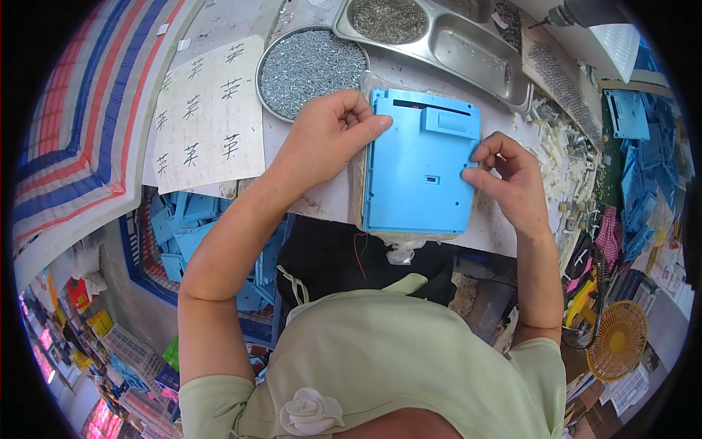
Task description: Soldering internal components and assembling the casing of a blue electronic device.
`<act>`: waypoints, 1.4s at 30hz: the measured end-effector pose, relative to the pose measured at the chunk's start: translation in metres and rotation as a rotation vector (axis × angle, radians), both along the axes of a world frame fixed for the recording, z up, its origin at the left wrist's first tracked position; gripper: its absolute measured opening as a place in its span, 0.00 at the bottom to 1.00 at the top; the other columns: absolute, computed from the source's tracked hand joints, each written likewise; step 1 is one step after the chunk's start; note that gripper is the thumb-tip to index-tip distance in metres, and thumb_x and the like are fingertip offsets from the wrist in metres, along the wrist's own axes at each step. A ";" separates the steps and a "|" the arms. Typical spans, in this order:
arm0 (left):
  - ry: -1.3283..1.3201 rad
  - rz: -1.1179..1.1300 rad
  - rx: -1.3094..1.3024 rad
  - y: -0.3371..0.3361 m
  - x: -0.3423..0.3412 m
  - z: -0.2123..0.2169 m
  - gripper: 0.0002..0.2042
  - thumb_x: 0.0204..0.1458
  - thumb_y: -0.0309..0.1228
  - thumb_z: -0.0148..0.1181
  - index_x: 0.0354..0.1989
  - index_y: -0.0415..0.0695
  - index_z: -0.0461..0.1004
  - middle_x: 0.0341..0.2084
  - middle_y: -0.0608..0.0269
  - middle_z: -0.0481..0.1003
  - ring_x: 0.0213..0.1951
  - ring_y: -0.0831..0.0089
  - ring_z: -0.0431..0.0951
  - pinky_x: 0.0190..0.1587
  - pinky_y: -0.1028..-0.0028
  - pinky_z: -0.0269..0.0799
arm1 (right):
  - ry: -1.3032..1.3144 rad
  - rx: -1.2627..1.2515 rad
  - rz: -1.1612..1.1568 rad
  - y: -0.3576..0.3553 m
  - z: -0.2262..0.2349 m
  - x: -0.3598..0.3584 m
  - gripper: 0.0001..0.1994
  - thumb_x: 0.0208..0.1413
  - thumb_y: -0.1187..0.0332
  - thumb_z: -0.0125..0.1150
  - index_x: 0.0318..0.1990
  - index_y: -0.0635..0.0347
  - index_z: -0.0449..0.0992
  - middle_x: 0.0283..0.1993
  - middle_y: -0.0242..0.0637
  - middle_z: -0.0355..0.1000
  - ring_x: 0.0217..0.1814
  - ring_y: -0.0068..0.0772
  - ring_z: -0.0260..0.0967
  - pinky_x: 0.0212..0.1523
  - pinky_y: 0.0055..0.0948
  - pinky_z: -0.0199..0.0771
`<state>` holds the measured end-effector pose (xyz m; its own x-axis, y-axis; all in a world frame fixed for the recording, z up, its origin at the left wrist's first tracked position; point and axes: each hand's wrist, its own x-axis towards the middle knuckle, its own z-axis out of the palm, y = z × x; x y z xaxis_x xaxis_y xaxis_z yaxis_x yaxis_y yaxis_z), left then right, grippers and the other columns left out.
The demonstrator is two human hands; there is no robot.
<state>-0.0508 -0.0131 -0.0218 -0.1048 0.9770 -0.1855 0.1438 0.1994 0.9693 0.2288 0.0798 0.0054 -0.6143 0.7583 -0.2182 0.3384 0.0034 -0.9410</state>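
A light-blue plastic housing point(417, 157) lies in front of me with its flat face up. It has a long slot along the top, a raised block at the upper right and a small rectangular hole near the middle. My left hand point(333, 135) pinches its upper left edge between thumb and curled fingers. On the opposite side, my right hand point(510, 175) grips the right edge with the thumb on the face. Clear plastic wrap point(400, 250) shows under the housing's lower edge. Red and dark thin wires point(360, 256) hang below its lower left corner.
Beyond my left hand stands a round metal dish of small screws point(313, 72). A steel compartment tray point(468, 51) sits behind the housing. White plastic parts point(559, 161) are heaped at the right. An electric screwdriver point(578, 13) hangs at the upper right. A blue crate point(150, 278) holds more blue housings.
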 end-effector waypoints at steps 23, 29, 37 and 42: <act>0.003 0.316 0.153 -0.036 0.002 0.002 0.12 0.59 0.31 0.67 0.28 0.37 0.75 0.18 0.66 0.71 0.21 0.81 0.66 0.25 0.76 0.62 | -0.077 0.831 0.288 0.022 0.023 -0.095 0.07 0.47 0.74 0.69 0.35 0.55 0.83 0.36 0.33 0.76 0.46 0.42 0.68 0.46 0.36 0.72; 0.271 0.240 0.229 -0.051 -0.001 0.002 0.17 0.62 0.34 0.62 0.24 0.36 0.70 0.16 0.55 0.65 0.18 0.65 0.63 0.24 0.67 0.60 | -0.109 0.890 0.338 0.014 0.023 -0.109 0.05 0.48 0.69 0.71 0.33 0.53 0.82 0.34 0.30 0.75 0.46 0.40 0.69 0.51 0.41 0.68; 0.296 0.233 0.208 -0.056 0.001 0.004 0.17 0.61 0.34 0.63 0.23 0.36 0.70 0.16 0.54 0.64 0.18 0.64 0.63 0.24 0.66 0.60 | -0.171 0.794 0.426 0.017 0.024 -0.112 0.05 0.48 0.69 0.71 0.31 0.55 0.81 0.31 0.30 0.76 0.44 0.41 0.69 0.51 0.42 0.67; 0.281 0.232 0.204 -0.056 0.001 0.002 0.17 0.62 0.33 0.62 0.23 0.36 0.70 0.16 0.58 0.65 0.19 0.69 0.63 0.24 0.69 0.60 | -0.210 0.739 0.370 0.018 0.026 -0.113 0.05 0.48 0.69 0.70 0.30 0.57 0.80 0.30 0.32 0.77 0.43 0.43 0.70 0.50 0.43 0.68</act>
